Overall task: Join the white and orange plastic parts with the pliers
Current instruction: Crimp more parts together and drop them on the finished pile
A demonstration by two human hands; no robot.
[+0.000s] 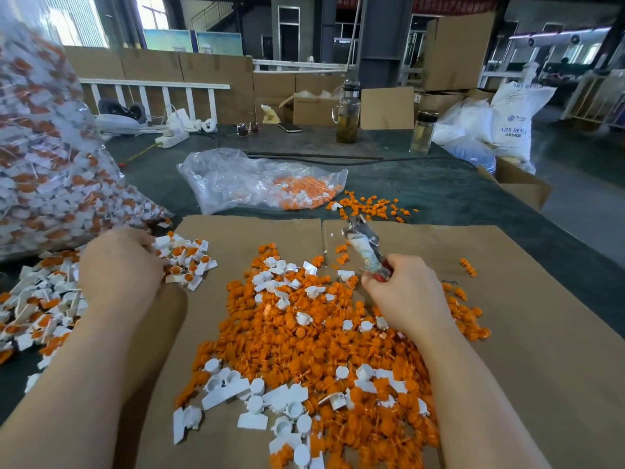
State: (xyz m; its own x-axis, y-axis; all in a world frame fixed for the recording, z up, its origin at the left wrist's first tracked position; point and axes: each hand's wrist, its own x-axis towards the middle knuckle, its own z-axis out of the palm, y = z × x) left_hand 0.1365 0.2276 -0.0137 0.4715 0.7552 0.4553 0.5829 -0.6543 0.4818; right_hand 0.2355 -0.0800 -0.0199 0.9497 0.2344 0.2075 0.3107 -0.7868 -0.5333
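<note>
Head view. Right hand point(404, 292): fingers wrapped round the red handles of the pliers point(363, 247), nose pointing up and away; whether the nose holds a part cannot be told. Left hand point(118, 265): resting over the joined pieces point(186, 262) at its fingertips; grip cannot be told. Between and below both hands: loose orange parts point(304, 333) heaped on cardboard point(524, 367), white parts point(253, 397) scattered through. Left of left hand: filled bag point(40, 164) of assembled pieces. Judged well underway; a large loose heap is left.
</note>
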